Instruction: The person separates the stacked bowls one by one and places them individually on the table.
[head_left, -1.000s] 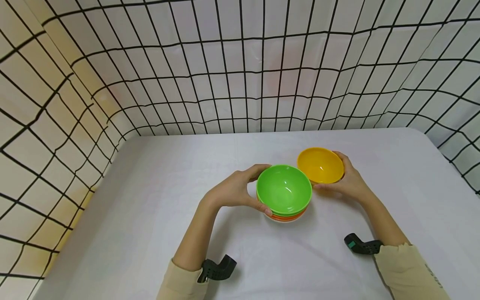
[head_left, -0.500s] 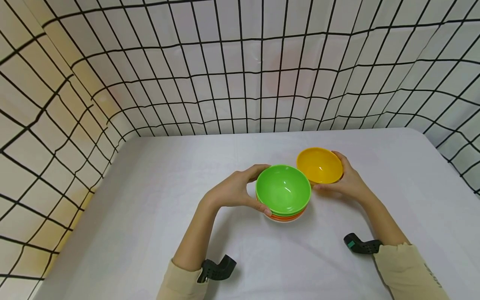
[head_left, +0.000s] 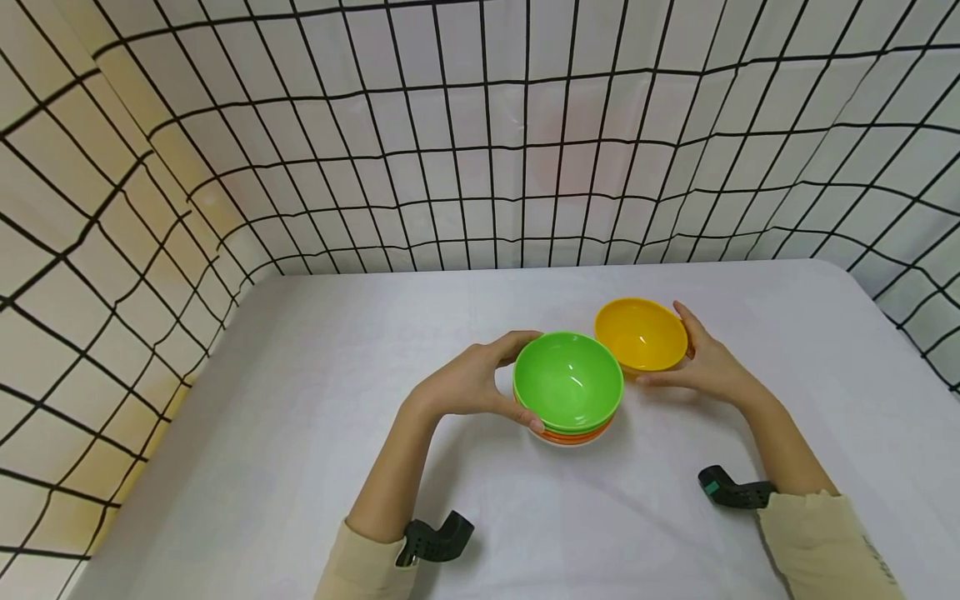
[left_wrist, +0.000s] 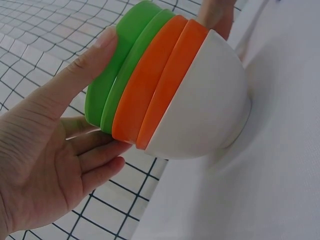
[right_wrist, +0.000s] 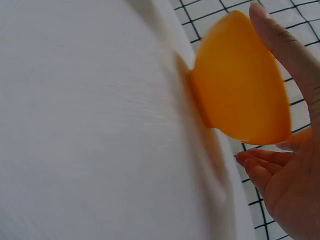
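My left hand (head_left: 472, 379) grips a stack of nested bowls from its left side, thumb on the near side and fingers round the back. A green bowl (head_left: 568, 379) tops the stack. Below the green bands, the left wrist view shows orange bands (left_wrist: 160, 80) and a white bowl (left_wrist: 205, 100) at the bottom, its base at the table. Behind and right of the stack, a yellow bowl (head_left: 639, 333) stands upright on the table. Around its right side my right hand (head_left: 705, 362) is spread, fingers loosened, with a gap between palm and bowl; the thumb is close by the rim (right_wrist: 272, 55).
A white-covered table (head_left: 360, 333) lies under everything. Black grid netting (head_left: 465, 167) over white sheeting rises along the back and both sides. Each wrist carries a black camera mount (head_left: 438, 537) by a beige sleeve (head_left: 821, 542).
My right hand has shifted slightly right and loosened from the yellow bowl, which stays in place. My left hand and the stack hold still.
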